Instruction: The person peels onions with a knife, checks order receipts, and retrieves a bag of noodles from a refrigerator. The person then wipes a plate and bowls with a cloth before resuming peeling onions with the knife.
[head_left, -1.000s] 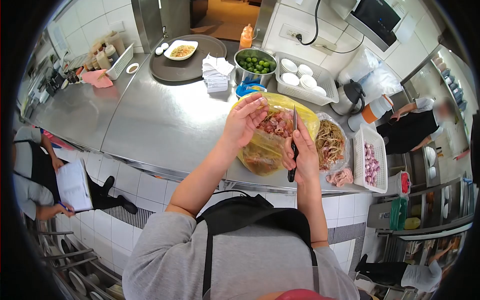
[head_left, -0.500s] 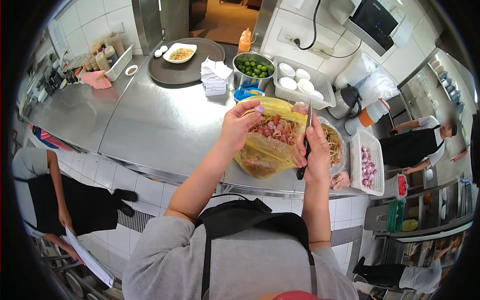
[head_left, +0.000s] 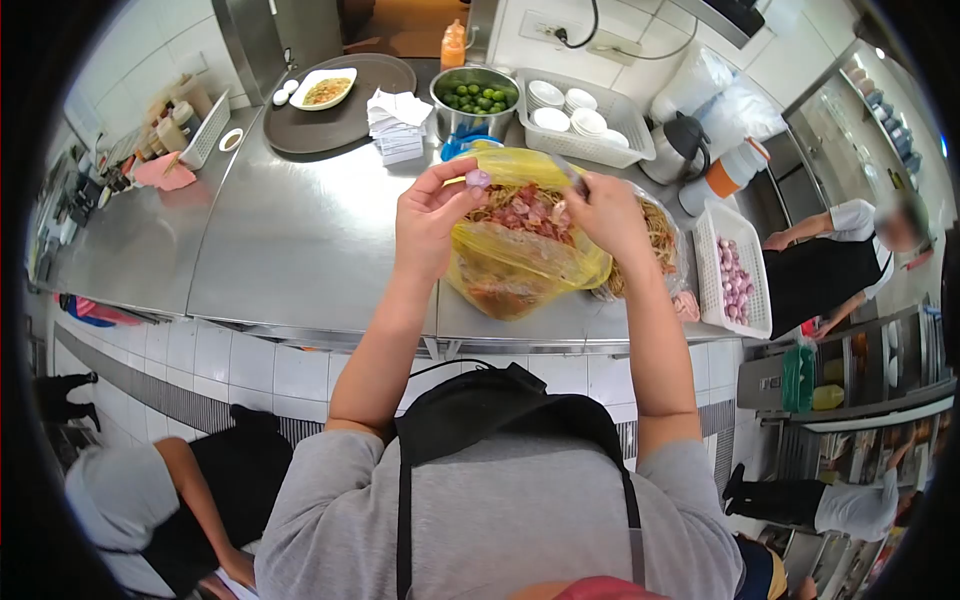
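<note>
Between the thumb and fingertips of my left hand (head_left: 425, 225) is a small peeled shallot (head_left: 478, 179), at the upper left of the bag's mouth. My right hand (head_left: 612, 215) is closed round a knife (head_left: 570, 175), whose blade points up and left and is blurred; its handle is mostly hidden. Below both hands a yellow plastic bag (head_left: 510, 270) lies open on the steel counter, holding reddish skins and root trimmings (head_left: 525, 212). Right of it, partly behind my right forearm, sits a clear bag of brownish strands (head_left: 658, 232). A white basket (head_left: 708, 268) contains several purple shallots (head_left: 736, 285).
Along the back stand a brown round tray (head_left: 290, 135), paper slips (head_left: 398, 125), a steel pot (head_left: 475, 125) of green citrus, a crate of white dishes (head_left: 630, 155) and a steel jug (head_left: 680, 150). Co-workers are at left (head_left: 215, 490) and right (head_left: 830, 260).
My right hand and the knife have moved up and left, turning over the bag's right side. The shallot stays in my left hand. The view has shifted, and the left co-worker is now lower.
</note>
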